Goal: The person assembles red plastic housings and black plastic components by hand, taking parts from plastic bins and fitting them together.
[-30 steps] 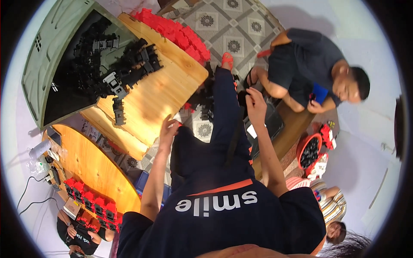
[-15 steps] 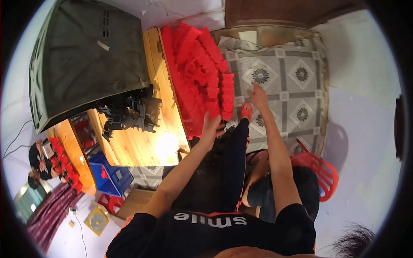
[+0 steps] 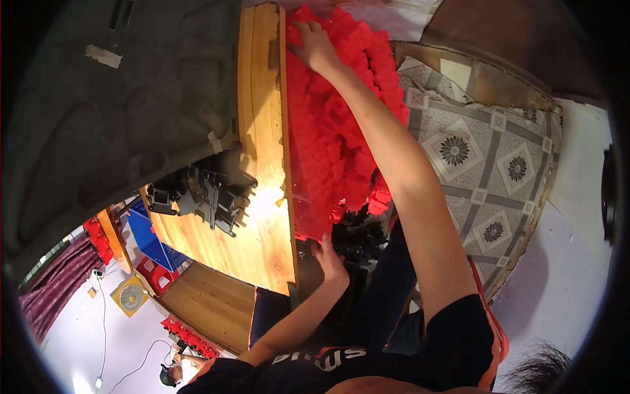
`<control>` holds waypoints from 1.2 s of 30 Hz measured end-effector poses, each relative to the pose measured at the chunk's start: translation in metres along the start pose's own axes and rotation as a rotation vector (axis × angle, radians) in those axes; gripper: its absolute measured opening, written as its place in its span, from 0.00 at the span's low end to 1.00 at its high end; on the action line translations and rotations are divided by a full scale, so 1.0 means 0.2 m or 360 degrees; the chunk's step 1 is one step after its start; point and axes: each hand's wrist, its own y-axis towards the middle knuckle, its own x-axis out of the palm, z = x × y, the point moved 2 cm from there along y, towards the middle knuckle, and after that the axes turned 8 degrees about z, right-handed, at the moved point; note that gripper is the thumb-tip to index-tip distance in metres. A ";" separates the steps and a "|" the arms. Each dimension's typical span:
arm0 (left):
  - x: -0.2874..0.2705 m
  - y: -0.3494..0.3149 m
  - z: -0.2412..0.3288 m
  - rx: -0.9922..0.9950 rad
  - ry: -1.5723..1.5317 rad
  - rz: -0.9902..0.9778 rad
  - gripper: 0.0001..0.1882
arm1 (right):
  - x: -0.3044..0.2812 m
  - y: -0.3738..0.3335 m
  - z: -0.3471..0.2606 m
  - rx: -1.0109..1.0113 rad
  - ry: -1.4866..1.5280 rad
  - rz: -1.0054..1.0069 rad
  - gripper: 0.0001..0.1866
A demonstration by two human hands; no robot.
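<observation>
A tall stack of red plastic parts (image 3: 341, 131) stands beside the wooden table, its pieces packed in rows. My right hand (image 3: 316, 47) reaches across to its far end, fingers apart and resting on the red pieces. Near the stack's close end is my left hand (image 3: 331, 264), fingers stretched out toward the lowest red pieces; whether it touches them I cannot tell. Below that end, dark parts (image 3: 357, 240) lie in shadow by my leg.
On the wooden table (image 3: 262, 256) sit black plastic parts (image 3: 210, 197), under a large dark panel (image 3: 131, 98). Patterned floor (image 3: 453, 151) lies to the right. A blue crate (image 3: 147, 236) and a red stool (image 3: 156, 276) stand at the left. Another person (image 3: 172, 375) works at lower left.
My right hand has swung left from over the floor to the stack's far end. My left hand has drawn back from the stack's side to its near end. The view has shifted closer.
</observation>
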 end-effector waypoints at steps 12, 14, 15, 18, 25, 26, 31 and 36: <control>0.12 0.47 0.03 -0.0469 -0.0264 -0.0398 0.52 | 0.61 0.18 0.43 -0.0173 -0.0427 -0.0497 0.33; 0.11 0.45 0.09 -0.0456 -0.0368 -0.0083 0.50 | 0.58 0.08 0.36 -0.0237 -0.0434 -0.0525 0.34; 0.07 0.48 0.09 -0.0450 -0.0387 -0.0064 0.50 | 0.56 0.02 0.33 -0.0271 -0.0429 -0.0541 0.34; 0.05 0.58 0.00 -0.0370 -0.0694 -0.0276 0.46 | 0.47 0.03 0.32 -0.0352 -0.0529 -0.0552 0.35; 0.05 0.52 -0.09 -0.0237 -0.0985 -0.0081 0.32 | 0.33 -0.05 0.22 -0.0515 -0.0684 -0.0584 0.37; 0.04 0.50 -0.09 -0.0195 -0.0994 0.0013 0.33 | 0.31 -0.07 0.19 -0.0535 -0.0708 -0.0587 0.38; -0.16 0.47 -0.23 -0.0279 -0.0990 -0.0230 0.39 | -0.07 -0.11 -0.32 -0.0078 -0.0563 -0.1026 0.30; -0.10 0.10 -0.38 -0.0548 -0.0851 -0.0302 0.45 | -0.84 -0.32 -0.54 -0.0533 -0.1005 -0.0310 0.39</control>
